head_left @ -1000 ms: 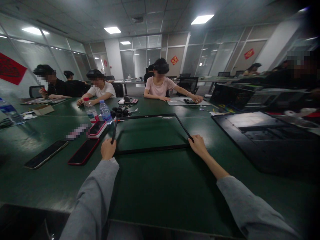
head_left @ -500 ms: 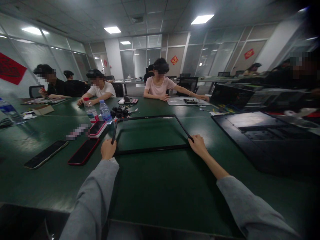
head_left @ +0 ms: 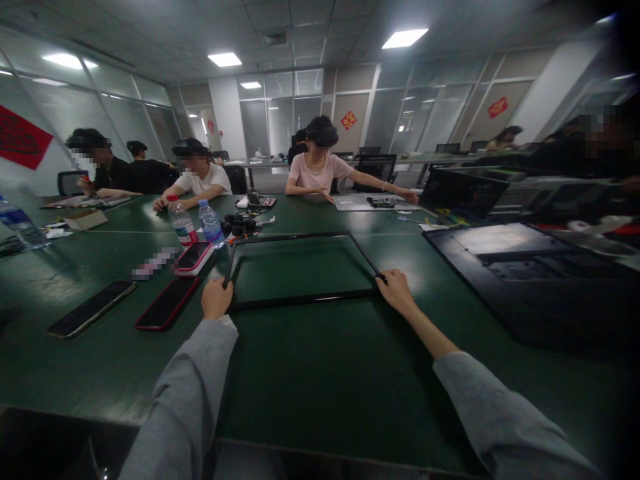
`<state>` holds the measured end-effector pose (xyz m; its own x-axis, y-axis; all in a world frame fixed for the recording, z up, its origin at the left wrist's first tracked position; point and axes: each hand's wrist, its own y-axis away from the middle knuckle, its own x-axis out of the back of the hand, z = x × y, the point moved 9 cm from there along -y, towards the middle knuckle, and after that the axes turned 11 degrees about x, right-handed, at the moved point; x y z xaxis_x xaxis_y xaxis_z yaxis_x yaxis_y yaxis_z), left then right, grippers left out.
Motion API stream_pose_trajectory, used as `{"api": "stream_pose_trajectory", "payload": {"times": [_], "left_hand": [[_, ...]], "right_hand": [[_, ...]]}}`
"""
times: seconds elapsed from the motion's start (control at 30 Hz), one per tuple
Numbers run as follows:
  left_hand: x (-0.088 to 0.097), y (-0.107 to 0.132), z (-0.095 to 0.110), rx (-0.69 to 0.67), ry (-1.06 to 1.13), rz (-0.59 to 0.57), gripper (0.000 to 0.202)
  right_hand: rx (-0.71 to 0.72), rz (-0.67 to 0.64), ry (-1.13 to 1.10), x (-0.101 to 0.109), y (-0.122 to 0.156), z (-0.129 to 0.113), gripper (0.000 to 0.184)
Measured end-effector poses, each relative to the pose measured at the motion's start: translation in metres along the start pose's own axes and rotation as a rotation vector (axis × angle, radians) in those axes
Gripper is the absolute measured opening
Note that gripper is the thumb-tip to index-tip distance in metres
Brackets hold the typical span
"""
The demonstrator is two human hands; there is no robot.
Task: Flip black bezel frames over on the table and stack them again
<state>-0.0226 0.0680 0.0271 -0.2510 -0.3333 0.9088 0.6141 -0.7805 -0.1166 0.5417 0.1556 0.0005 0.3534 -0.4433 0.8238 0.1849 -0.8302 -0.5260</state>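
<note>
A thin black rectangular frame, like a screen bezel, is held out in front of me above the green table. My left hand is closed around its left side, near the front corner. At the opposite side my right hand grips the right edge with the thumb on top. The green surface shows through the frame's open middle. Some fingertips are hidden beneath the edges.
To the left lie a dark phone, a red-edged phone and a pink-and-white box. Behind them stand two bottles. A large black panel lies on the right. Across the table sits a person in pink.
Both my hands and the black frame stay nearly still; the frame's far edge tilts very slightly. The person across has shifted a hand a little.
</note>
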Motion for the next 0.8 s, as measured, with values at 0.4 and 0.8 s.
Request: {"api": "stream_pose_trajectory", "payload": {"times": [0.4, 0.8], "left_hand": [[-0.002, -0.0016, -0.0011, -0.01, -0.007, 0.021, 0.041], [-0.005, -0.004, -0.0028, -0.026, -0.004, 0.013, 0.041]], "right_hand": [[0.009, 0.012, 0.032, 0.0001, 0.0004, -0.0007, 0.038], [0.013, 0.007, 0.014, -0.006, 0.0007, 0.0049, 0.041]]}}
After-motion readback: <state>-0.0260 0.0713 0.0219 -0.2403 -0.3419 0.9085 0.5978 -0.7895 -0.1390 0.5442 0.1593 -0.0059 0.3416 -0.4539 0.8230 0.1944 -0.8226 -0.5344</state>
